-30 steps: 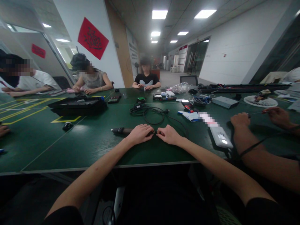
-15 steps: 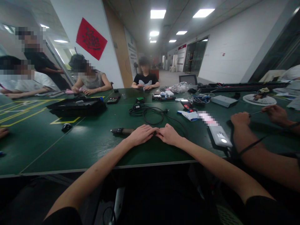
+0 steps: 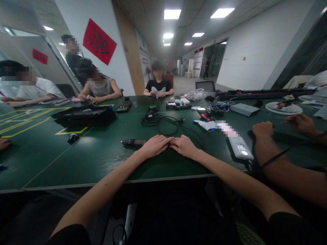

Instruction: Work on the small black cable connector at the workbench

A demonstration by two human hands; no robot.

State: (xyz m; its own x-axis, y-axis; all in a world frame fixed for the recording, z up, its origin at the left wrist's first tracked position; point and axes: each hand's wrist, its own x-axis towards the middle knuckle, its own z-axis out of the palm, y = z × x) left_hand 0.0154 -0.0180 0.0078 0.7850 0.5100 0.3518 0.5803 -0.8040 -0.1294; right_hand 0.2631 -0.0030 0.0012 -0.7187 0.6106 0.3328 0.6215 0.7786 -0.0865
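Note:
An electric screwdriver point(image 3: 136, 143) lies on the green table, its dark bit end pointing left. My left hand point(image 3: 156, 146) is wrapped over the rear of its body. Close against it, my right hand point(image 3: 184, 146) has its fingers pinched at the tool's tail, around a small dark piece that looks like the cord's end. The fingertips of both hands meet there and hide most of that joint. A black cord point(image 3: 167, 127) lies looped beyond my hands and runs down behind the right one.
Left stands a black tray point(image 3: 84, 115), with a small black object point(image 3: 73, 138) nearer me. Rightward are a blue-white packet point(image 3: 205, 125), a white power bank-like device point(image 3: 240, 147) and a fan part point(image 3: 283, 108). A co-worker's hands point(image 3: 263, 129) hold a thin tool at the right.
My hands stay at the screwdriver's tail with hardly any movement. In the background, a standing person at the left has moved rightward behind a seated one.

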